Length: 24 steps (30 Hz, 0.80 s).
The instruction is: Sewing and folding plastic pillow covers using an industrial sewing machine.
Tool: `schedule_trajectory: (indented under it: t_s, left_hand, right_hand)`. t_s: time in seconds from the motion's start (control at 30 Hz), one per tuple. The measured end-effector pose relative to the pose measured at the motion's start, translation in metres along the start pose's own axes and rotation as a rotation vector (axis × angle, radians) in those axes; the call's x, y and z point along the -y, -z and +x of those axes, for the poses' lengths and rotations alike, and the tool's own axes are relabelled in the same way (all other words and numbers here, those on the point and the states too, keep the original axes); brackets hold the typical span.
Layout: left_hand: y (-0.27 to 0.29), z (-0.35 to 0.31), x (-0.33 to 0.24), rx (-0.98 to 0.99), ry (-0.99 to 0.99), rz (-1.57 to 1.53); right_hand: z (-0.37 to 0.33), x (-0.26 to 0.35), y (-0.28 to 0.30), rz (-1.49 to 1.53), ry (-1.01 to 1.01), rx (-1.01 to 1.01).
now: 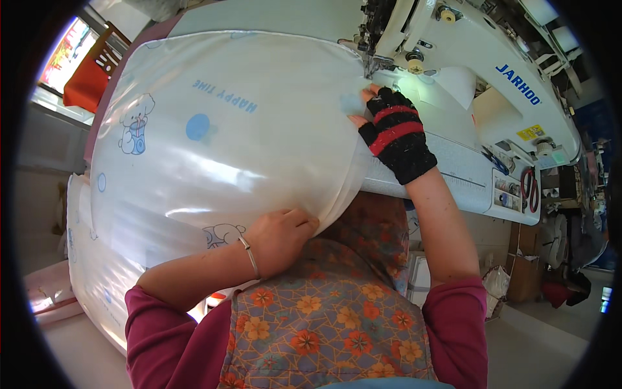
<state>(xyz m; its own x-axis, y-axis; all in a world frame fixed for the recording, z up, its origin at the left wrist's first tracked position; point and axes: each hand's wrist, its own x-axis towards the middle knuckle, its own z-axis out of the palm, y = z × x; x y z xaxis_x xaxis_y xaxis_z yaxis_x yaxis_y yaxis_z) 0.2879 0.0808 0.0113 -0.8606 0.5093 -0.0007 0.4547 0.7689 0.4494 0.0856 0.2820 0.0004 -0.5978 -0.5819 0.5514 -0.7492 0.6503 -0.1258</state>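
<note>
A large whitish translucent plastic sheet (259, 129) with pale blue cartoon prints is draped across the sewing machine table. Its near edge is pinched in my left hand (284, 238), which is bare, fingers closed, with a bracelet at the wrist. My right hand (395, 133) wears a black fingerless glove with red stripes. Its bare fingertips rest on the sheet's right edge, thumb and fingers apart, just below the presser foot (369, 68) of the white sewing machine (479, 58). The machine's lamp lights that spot. Whether the needle is in the sheet I cannot tell.
Red-handled scissors (531, 190) and small dark snips (495, 159) lie at the table's right end, next to a tray of bobbins (508, 193). More sheet hangs off the left side. A flowered apron (337, 318) covers my lap. A chair (97, 71) stands far left.
</note>
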Motion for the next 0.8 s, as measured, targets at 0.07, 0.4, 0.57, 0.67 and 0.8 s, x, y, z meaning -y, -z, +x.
schedule_trajectory:
  t_s: [0.07, 0.4, 0.57, 0.67, 0.8]
  left_hand:
    - [-0.002, 0.006, -0.002, -0.027, -0.021, -0.032]
    - [-0.001, 0.053, -0.005, -0.007, -0.013, 0.012]
    - [0.013, 0.073, -0.006, 0.044, -0.039, 0.056]
    - [0.031, 0.066, -0.011, 0.018, -0.096, 0.036]
    - [0.058, 0.046, 0.0, -0.163, -0.154, -0.187]
  right_hand:
    - [-0.001, 0.0, 0.002, 0.004, 0.021, 0.05]
    - [-0.003, -0.008, -0.002, 0.093, 0.023, 0.039]
    - [-0.002, -0.01, -0.001, 0.069, 0.041, 0.011]
    - [0.003, -0.008, 0.001, 0.032, 0.051, 0.014]
    - [0.005, -0.004, 0.003, 0.035, 0.011, 0.048]
